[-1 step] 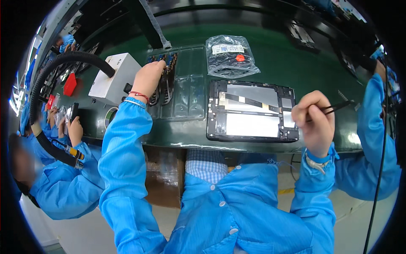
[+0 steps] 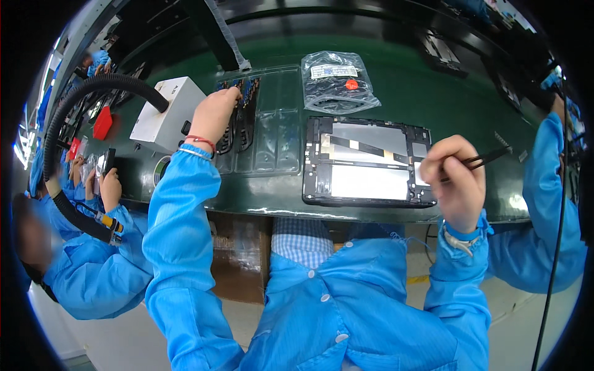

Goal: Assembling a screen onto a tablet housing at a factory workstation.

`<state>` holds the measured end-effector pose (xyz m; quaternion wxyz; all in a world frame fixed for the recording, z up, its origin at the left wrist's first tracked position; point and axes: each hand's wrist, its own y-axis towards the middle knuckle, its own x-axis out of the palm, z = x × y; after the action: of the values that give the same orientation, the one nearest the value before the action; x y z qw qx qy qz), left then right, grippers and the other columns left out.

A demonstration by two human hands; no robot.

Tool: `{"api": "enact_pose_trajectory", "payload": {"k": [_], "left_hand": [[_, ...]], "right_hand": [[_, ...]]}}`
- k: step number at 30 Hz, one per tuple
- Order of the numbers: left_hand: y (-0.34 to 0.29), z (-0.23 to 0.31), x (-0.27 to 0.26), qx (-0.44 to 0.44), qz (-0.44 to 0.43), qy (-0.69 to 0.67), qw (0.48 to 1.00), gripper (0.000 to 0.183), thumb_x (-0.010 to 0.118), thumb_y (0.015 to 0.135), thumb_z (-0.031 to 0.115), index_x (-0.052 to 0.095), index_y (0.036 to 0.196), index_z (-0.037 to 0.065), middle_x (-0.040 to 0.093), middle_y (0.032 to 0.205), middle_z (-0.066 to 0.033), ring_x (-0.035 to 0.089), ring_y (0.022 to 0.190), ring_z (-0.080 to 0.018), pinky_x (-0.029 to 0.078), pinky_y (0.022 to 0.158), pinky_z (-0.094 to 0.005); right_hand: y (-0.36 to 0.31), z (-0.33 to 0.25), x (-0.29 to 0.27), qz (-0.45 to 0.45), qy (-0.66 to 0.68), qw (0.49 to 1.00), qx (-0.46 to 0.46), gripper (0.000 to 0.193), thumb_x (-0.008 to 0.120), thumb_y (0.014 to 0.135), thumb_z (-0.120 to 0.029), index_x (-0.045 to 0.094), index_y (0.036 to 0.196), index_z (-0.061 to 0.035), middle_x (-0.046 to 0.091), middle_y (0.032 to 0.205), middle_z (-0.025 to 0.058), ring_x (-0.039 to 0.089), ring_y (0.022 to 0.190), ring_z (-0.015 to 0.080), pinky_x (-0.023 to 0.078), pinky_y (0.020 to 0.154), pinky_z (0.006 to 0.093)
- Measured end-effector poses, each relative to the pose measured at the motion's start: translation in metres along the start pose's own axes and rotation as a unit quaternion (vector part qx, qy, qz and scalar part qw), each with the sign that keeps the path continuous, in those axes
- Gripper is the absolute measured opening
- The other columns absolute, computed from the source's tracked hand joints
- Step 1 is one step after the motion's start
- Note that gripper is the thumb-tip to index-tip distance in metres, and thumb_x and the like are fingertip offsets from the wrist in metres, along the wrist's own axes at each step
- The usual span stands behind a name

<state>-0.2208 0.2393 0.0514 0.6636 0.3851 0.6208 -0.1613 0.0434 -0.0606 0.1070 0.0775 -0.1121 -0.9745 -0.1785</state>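
My left hand [image 2: 213, 116] reaches over a clear plastic tray [image 2: 275, 162]. Its fingers are pinched together at a row of dark flex cables [image 2: 246, 117] with gold and blue ends; whatever sits between the fingertips is hidden. In my right hand [image 2: 456, 179], slightly blurred, is a pair of dark tweezers [image 2: 479, 162], its tips pointing away to the right. That hand hovers by the right edge of an opened tablet [image 2: 371, 182], which lies on the green bench with silver panels and a slanting black strip showing.
A clear bag [image 2: 337, 96] with dark contents and a red dot lies behind the tablet. Left of the tray stands a white box [image 2: 167, 117] joined to a black corrugated hose [image 2: 68, 102]. Co-workers in blue sit on both sides, and a black cable [image 2: 552, 266] hangs at the right.
My right hand has shifted slightly left with the tweezers. My left hand has drawn back a little to the left, its fingers still at the cables.
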Motion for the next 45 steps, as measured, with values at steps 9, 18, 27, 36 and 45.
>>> {"api": "enact_pose_trajectory", "payload": {"k": [9,18,27,36,45], "left_hand": [[-0.068,0.064,-0.095,-0.033,0.222,-0.210,0.952,0.017,0.063,0.072,-0.004,0.060,0.088,0.000,0.061,0.084,-0.0110,0.060,0.076,-0.0257,0.048,0.069,-0.0323],[-0.117,0.157,-0.081,0.265,0.269,-0.122,0.918,0.020,0.067,0.067,0.011,0.065,0.087,0.009,0.060,0.086,-0.0026,0.059,0.077,-0.0174,0.048,0.062,-0.0289],[-0.088,0.167,-0.084,0.119,0.230,-0.300,0.918,0.028,0.071,0.067,0.009,0.063,0.094,0.006,0.062,0.091,-0.0062,0.059,0.081,-0.0245,0.045,0.068,-0.0355],[-0.090,0.171,-0.093,0.099,0.232,-0.262,0.932,0.020,0.070,0.068,0.006,0.065,0.088,0.006,0.064,0.087,-0.0032,0.059,0.077,-0.0207,0.043,0.070,-0.0329],[-0.097,0.162,-0.095,0.133,0.260,-0.111,0.950,0.021,0.067,0.066,0.003,0.065,0.087,0.005,0.064,0.087,-0.0043,0.059,0.077,-0.0191,0.043,0.073,-0.0330]], "right_hand": [[0.003,0.039,0.055,-0.118,0.073,0.967,0.213,0.026,0.046,0.086,-0.013,0.060,0.102,0.0018,0.062,0.091,0.0066,0.039,0.057,0.0038,0.035,0.054,0.0194],[0.011,0.060,0.082,-0.051,0.107,0.966,0.229,0.027,0.061,0.085,-0.018,0.061,0.101,0.0049,0.064,0.083,0.0078,0.038,0.050,0.0027,0.031,0.047,0.0188],[-0.005,0.041,0.073,-0.001,-0.102,0.986,0.129,0.017,0.063,0.080,-0.004,0.065,0.097,0.0015,0.059,0.073,-0.0020,0.038,0.055,-0.0016,0.026,0.046,0.0177],[-0.012,0.038,0.077,-0.010,-0.258,0.965,-0.054,0.022,0.064,0.075,0.000,0.063,0.097,0.0006,0.063,0.081,0.0134,0.064,0.073,0.0249,0.050,0.063,0.0290],[-0.016,0.046,0.081,-0.023,-0.229,0.971,-0.059,0.022,0.066,0.072,0.002,0.066,0.094,-0.0010,0.062,0.072,0.0078,0.052,0.052,0.0090,0.038,0.045,0.0214]]}}
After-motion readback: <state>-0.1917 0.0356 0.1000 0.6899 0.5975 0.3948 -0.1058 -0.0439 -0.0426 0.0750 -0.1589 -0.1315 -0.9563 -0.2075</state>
